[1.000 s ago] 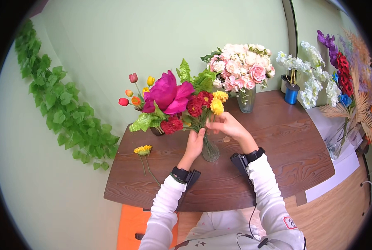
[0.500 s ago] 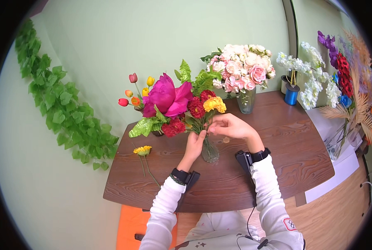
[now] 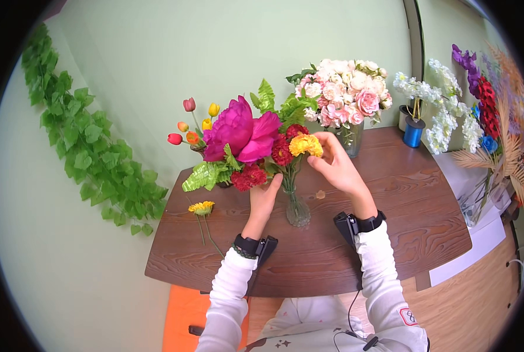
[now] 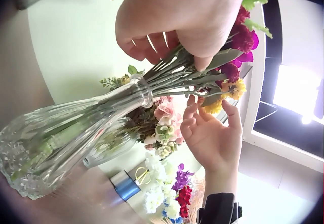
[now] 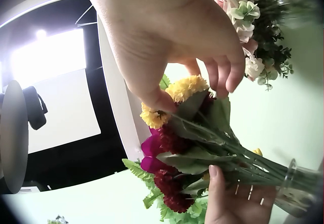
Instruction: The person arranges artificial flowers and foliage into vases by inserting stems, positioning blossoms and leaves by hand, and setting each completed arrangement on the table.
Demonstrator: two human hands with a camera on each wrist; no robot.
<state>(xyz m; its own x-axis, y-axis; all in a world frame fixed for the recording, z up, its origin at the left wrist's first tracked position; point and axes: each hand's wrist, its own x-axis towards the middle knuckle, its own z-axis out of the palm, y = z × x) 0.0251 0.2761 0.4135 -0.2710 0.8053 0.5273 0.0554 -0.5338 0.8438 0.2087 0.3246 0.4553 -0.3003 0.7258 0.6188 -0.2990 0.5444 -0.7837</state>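
Observation:
A glass vase [image 3: 297,211] holds a bunch of flowers: a large magenta bloom [image 3: 238,132], smaller dark red flowers [image 3: 250,177], green leaves and yellow flowers [image 3: 306,145]. Around the stems [image 4: 174,77], just above the vase's neck, curves my left hand [image 3: 263,199], thumb on the near side and fingers partly behind the leaves. The right hand [image 3: 341,170] is at the yellow flowers on the bunch's right side. Its thumb touches them from below and its bent index finger lies on the far side, as the right wrist view also shows.
Behind stands a vase of pink and white roses [image 3: 347,94]; tulips [image 3: 206,123] are at back left. A loose yellow flower [image 3: 201,208] lies on the dark wooden table [image 3: 391,234]. A blue spool [image 3: 413,134] and white blossoms [image 3: 444,129] are at right.
My right hand has moved up from the stems to the yellow flowers. My left hand has shifted slightly left and its thumb has come up; the blooms have turned a little.

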